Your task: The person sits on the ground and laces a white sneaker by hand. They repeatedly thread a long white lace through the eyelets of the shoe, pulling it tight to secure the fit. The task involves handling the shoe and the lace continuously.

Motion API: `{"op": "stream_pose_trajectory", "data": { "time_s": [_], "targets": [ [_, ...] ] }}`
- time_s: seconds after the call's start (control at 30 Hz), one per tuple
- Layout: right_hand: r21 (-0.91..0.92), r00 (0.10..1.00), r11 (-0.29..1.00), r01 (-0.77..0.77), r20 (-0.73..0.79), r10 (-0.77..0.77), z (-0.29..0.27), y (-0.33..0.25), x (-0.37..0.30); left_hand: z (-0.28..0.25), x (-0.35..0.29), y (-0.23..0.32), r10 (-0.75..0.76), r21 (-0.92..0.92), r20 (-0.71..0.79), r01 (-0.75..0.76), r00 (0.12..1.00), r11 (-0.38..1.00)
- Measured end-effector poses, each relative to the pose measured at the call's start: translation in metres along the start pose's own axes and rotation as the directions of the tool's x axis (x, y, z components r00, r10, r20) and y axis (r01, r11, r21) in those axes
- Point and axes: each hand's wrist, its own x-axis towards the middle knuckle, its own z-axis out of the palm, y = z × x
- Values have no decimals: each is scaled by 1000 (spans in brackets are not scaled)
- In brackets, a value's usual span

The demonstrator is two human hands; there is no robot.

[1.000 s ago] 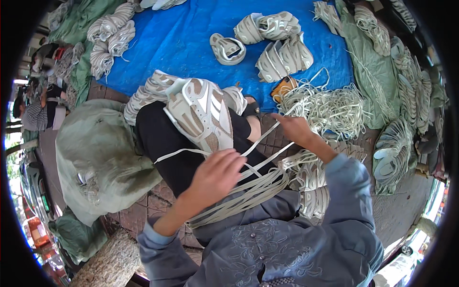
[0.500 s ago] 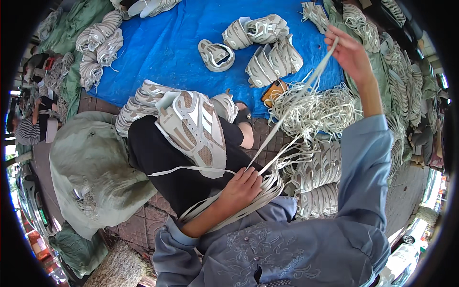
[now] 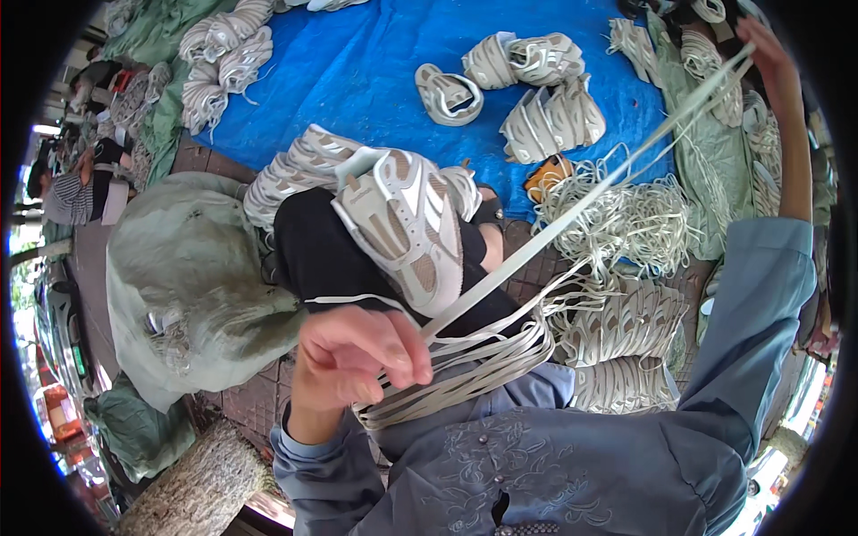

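Left hand (image 3: 362, 357) pinches bundled laces (image 3: 465, 371); right hand (image 3: 769, 62) draws 1 lace (image 3: 581, 210) taut — best kept straight, untwisted.

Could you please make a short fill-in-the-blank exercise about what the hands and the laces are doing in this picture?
1. The right hand pulls one flat lace up and away, so the lace is stretched ____.
2. The left hand grips a bundle of laces lying on the person's ____.
3. The sneaker rests on a knee clothed in ____ fabric.
4. The sheet under the shoe piles is ____.

Missing words: taut; lap; black; blue
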Motion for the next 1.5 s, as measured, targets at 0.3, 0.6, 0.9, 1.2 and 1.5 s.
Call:
{"op": "stream_pose_trajectory", "data": {
  "time_s": [0.3,0.6,0.9,1.2,1.5],
  "targets": [
    [-887,700,53,-458,-324,636,-82,218,-102,-43,37,17,-132,212,-141,160,981,964],
    [195,684,956,-218,729,7,288,28,-180,-43,58,-36,-334,-122,-153,317,930,940],
    [202,470,741,-641,866,170,349,2,-208,-69,21,-14,-370,432,-423,543,827,720],
    [-101,673,817,567,628,-390,361,25,-217,-92,2,-36,-630,-57,-404,669,664,741],
    [132,387,540,831,560,-733,399,-12,-238,-89,-1,-70,-525,-466,-412,323,745,824]
  ]
}}
